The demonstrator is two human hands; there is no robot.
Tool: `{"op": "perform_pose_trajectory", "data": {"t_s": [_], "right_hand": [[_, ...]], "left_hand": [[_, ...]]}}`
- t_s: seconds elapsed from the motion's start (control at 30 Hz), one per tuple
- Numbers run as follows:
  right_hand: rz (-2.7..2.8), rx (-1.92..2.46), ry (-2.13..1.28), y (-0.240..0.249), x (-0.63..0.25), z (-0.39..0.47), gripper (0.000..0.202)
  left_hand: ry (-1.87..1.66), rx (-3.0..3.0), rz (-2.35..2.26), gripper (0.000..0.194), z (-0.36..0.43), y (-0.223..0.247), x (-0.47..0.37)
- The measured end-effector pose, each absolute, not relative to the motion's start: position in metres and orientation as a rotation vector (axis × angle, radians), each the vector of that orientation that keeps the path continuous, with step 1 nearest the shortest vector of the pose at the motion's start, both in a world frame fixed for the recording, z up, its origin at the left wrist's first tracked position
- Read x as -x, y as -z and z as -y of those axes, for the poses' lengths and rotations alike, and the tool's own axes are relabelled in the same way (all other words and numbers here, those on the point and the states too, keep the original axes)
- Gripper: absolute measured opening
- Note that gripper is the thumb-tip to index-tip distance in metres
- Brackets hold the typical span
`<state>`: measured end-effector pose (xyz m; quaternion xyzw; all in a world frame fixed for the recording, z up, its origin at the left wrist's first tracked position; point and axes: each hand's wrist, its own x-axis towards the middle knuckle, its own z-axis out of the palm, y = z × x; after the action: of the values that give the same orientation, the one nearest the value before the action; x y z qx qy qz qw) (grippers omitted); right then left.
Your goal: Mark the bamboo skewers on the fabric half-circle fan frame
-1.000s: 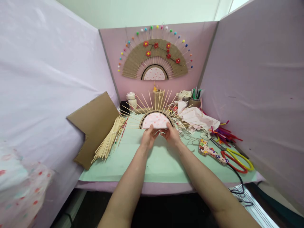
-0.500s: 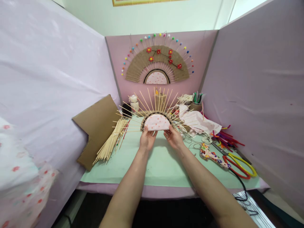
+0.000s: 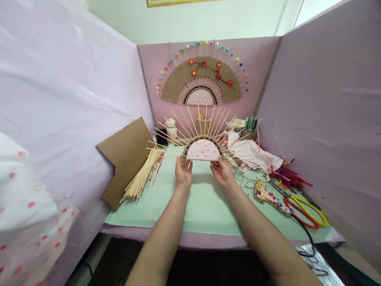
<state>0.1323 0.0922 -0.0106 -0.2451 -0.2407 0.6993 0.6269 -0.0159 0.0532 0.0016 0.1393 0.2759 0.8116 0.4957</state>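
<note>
Compared with a second ago, our hands have spread apart: they sat close together under the middle of the half-round fan frame (image 3: 203, 150), with its pink dotted face, brown-and-black rim and thin pale sticks. Now our left hand (image 3: 183, 171) grips its lower left corner and our right hand (image 3: 222, 171) its lower right corner, fingers bent along the straight edge. The frame sits just beyond our palms, spanning the gap between them, sticks fanning outward, over the pale green-covered table (image 3: 205, 214), well back from its front edge. Toward the table's right edge lies the flower-patterned glue gun (image 3: 272, 199).
</note>
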Motion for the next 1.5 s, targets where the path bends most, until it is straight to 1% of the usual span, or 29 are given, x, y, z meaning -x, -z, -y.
{"op": "perform_pose_trajectory", "data": {"t_s": [0.07, 0.17, 0.63, 0.77, 0.93, 1.13, 1.3, 1.5], "right_hand": [[0.545, 0.554, -1.602, 0.012, -0.134, -0.093, 0.019], [0.528, 0.547, -1.605, 0.012, -0.134, -0.094, 0.020], [0.501, 0.559, -1.618, 0.009, -0.132, -0.090, 0.021], [0.511, 0.565, -1.608, 0.010, -0.132, -0.092, 0.021], [0.501, 0.572, -1.582, 0.012, -0.132, -0.095, 0.020], [0.505, 0.574, -1.577, 0.012, -0.134, -0.095, 0.019], [0.516, 0.581, -1.584, 0.011, -0.134, -0.094, 0.021], [0.554, 0.594, -1.592, 0.012, -0.132, -0.093, 0.024]], "left_hand": [[-2.054, -0.313, -0.731, 0.026, -0.053, -0.002, 0.020], [-2.093, -0.325, -0.754, 0.018, -0.053, -0.002, 0.023], [-2.113, -0.368, -0.789, 0.016, -0.055, 0.001, 0.024], [-2.106, -0.364, -0.770, 0.020, -0.055, 0.001, 0.022], [-2.079, -0.349, -0.711, 0.031, -0.052, -0.001, 0.019], [-2.109, -0.316, -0.711, 0.035, -0.052, -0.001, 0.019], [-2.198, -0.296, -0.746, 0.052, -0.056, 0.004, 0.023], [-2.221, -0.259, -0.782, 0.053, -0.062, 0.009, 0.029]]}}
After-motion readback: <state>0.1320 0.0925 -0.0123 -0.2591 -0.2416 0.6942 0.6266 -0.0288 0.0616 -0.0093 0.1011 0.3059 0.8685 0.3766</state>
